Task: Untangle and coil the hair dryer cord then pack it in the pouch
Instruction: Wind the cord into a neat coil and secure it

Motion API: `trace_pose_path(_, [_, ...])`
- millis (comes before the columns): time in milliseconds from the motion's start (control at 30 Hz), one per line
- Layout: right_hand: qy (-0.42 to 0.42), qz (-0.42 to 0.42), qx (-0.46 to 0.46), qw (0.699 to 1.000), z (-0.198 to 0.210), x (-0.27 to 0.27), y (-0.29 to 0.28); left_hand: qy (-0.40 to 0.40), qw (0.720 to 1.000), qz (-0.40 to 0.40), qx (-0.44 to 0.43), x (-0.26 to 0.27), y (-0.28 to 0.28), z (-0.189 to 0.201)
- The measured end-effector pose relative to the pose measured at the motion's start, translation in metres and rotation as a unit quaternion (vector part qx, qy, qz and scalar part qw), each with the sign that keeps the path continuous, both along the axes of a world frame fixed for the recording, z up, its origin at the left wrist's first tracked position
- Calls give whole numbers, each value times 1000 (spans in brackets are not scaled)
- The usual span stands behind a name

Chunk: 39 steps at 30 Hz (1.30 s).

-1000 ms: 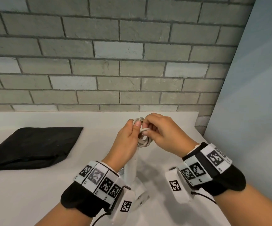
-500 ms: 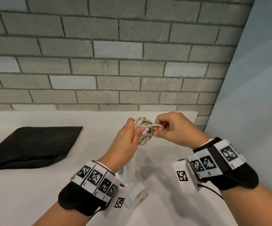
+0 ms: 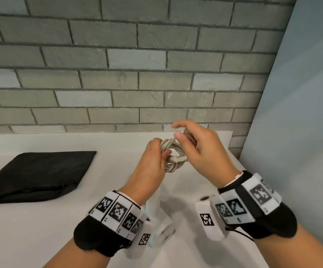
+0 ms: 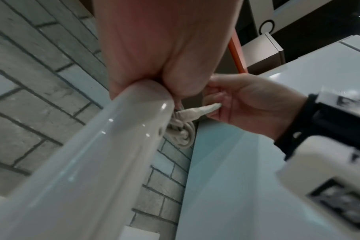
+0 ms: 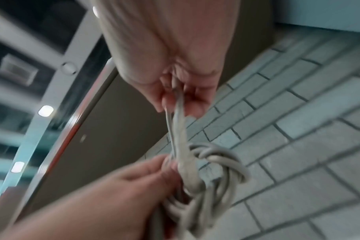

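A white hair dryer (image 3: pixel 162 231) hangs head-down under my left wrist, and its glossy handle (image 4: pixel 105 154) fills the left wrist view. My left hand (image 3: pixel 152 161) grips the top of the handle together with the bundled beige cord (image 3: pixel 173 157). The cord is wound into a small coil (image 5: pixel 212 175) with a strand wrapped across it. My right hand (image 3: pixel 195 149) pinches the cord's loose end (image 5: pixel 178 113) and holds it up above the coil. The black pouch (image 3: pixel 35 175) lies flat on the white counter (image 3: pixel 40 229) to the left.
A grey brick wall (image 3: pixel 118 74) backs the counter. A pale blue panel (image 3: pixel 301 113) closes off the right side, close to my right forearm. The counter's back right corner (image 3: pixel 230 132) lies just beyond my hands.
My right hand drew the cord's end out to the right, then lifted it up over the coil. Both hands rose slightly. The pouch has not moved.
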State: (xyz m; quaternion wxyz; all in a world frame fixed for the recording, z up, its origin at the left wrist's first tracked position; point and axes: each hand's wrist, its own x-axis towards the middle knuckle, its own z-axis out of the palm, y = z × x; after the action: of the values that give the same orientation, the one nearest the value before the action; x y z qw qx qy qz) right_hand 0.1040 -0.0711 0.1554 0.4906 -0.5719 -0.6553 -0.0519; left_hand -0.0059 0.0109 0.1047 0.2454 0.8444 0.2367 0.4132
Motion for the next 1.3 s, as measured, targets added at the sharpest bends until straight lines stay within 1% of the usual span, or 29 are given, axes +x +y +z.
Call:
trace_pose_path(33, [87, 50, -27, 995, 2, 2, -2, 2, 1000, 12, 1, -2, 3, 0])
trace_pose_path(67, [181, 115, -54, 975, 3, 5, -4, 0, 1000, 23, -3, -3, 6, 0])
trace_pose_path(100, [265, 177, -77, 945, 3, 7, -6, -2, 999, 31, -6, -4, 8, 0])
trace_pose_path(133, [329, 221, -96, 913, 0, 10, -7, -7, 999, 37, -8, -5, 8, -1])
trace_pose_path(167, [365, 243, -108, 892, -4, 12, -7, -12, 999, 41, -8, -5, 8, -1])
trace_pose_path(200, [372, 243, -114, 889, -9, 11, -7, -15, 999, 43, -8, -5, 7, -2])
trace_pose_path(233, [354, 222, -118, 901, -14, 9, -6, -17, 999, 44, -10, -5, 7, -4])
trace_pose_path(300, [285, 153, -124, 938, -21, 3, -5, -15, 998, 49, -20, -4, 7, -5])
trace_pose_path(333, [257, 130, -123, 950, -21, 3, -4, -14, 998, 50, -25, -4, 8, -5])
trace_pose_path(433, [202, 96, -87, 971, -12, 3, -2, -2, 999, 50, -9, -3, 8, -3])
trace_pose_path(500, [98, 56, -51, 992, -6, 1, -1, 9, 999, 35, 1, 1, 6, -2])
trace_pose_path(567, [-16, -1, -28, 999, -3, -3, 0, 10, 1000, 13, -4, 5, 4, -2])
trace_pose_path(600, [-32, -24, -19, 999, -3, -4, 1, 7, 1000, 5, -6, 6, 4, -3])
trace_pose_path(633, [1, -37, -16, 999, -3, -4, 2, 4, 1000, 0, -5, 7, 4, -3])
trace_pose_path(667, [82, -38, -24, 996, -2, -2, 2, 4, 1000, -5, -7, 6, 5, -3])
trace_pose_path(700, [186, -31, -44, 981, -3, 1, 3, 3, 1000, -11, -11, 6, 6, -4])
trace_pose_path(733, [286, -18, -67, 956, -4, 4, 4, 2, 1000, -16, -13, 5, 6, -4])
trace_pose_path(767, [366, -6, -85, 927, -5, 7, 4, 2, 1000, -20, -11, 4, 7, -4])
trace_pose_path(800, [426, 4, -96, 900, -6, 9, 6, 2, 1000, -22, -9, 3, 7, -4])
trace_pose_path(867, [508, 13, -102, 855, -10, 14, 8, -4, 1000, -24, -15, 3, 6, -3])
trace_pose_path(900, [534, 19, -103, 839, -11, 16, 9, -9, 999, -23, -27, 3, 5, -3])
trace_pose_path(967, [558, 40, -99, 823, -13, 20, 11, -21, 998, -17, -54, 2, 6, -3])
trace_pose_path(1000, [553, 51, -95, 826, -14, 21, 11, -26, 998, -10, -60, 1, 7, -2])
trace_pose_path(1033, [529, 55, -97, 842, -16, 23, 11, -29, 998, -4, -61, 0, 8, -2])
trace_pose_path(1067, [486, 53, -104, 866, -19, 26, 9, -30, 998, 1, -61, -2, 9, -3])
trace_pose_path(1133, [368, 47, -131, 919, -26, 35, 3, -24, 998, 8, -63, -5, 12, -3])
trace_pose_path(1167, [305, 41, -148, 940, -28, 40, -1, -23, 997, 11, -67, -8, 14, -2])
trace_pose_path(1233, [197, 27, -182, 963, -35, 51, -9, -25, 996, 14, -86, -12, 19, -2])
trace_pose_path(1300, [103, -11, -194, 976, -39, 61, -14, -21, 994, 6, -105, -16, 20, -1])
